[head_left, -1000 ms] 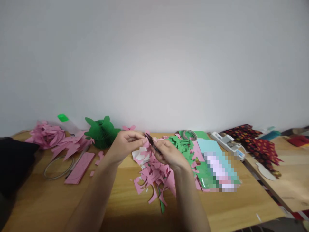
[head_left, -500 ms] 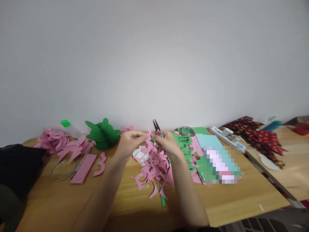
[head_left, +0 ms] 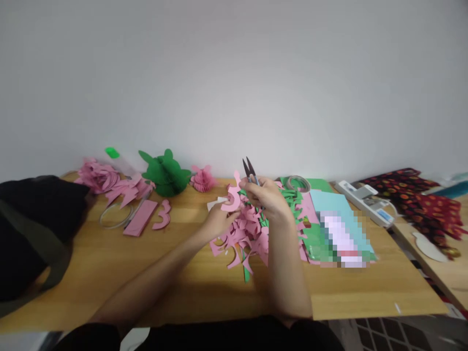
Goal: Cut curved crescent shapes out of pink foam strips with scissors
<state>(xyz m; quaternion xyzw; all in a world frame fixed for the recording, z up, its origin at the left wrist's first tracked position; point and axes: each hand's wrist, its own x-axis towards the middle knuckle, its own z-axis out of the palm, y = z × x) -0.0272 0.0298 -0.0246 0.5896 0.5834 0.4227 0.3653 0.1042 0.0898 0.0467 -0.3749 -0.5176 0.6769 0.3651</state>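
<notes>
My right hand (head_left: pixel 263 195) is closed around dark-bladed scissors (head_left: pixel 250 168), their points upward and slightly apart. Its thumb and fingertips also touch the upper part of a curvy pink paper cutout (head_left: pixel 234 197). At the cutout's lower end is my left hand (head_left: pixel 218 222), with its fingers curled and partly hidden by the paper. Below both hands lies a heap of pink paper scraps (head_left: pixel 239 236), mixed with green cut strips (head_left: pixel 290 197) on the right. A similar pink wavy cutout (head_left: pixel 164 214) rests on the table to the left.
A folded pink paper strip (head_left: pixel 141 218), a tape roll (head_left: pixel 116 216) and a pile of pink pieces (head_left: pixel 98 176) lie left. Green (head_left: pixel 166 175) and pink honeycomb paper shapes (head_left: pixel 203 179) stand behind. Blue paper (head_left: pixel 334 207), another tape roll (head_left: pixel 298 184) and a white power strip (head_left: pixel 365 202) lie right.
My left hand has moved down to the lower end of the pink cutout, and more of the cutout shows. The scissors stay in my right hand. The view has shifted, revealing the pink honeycomb shape.
</notes>
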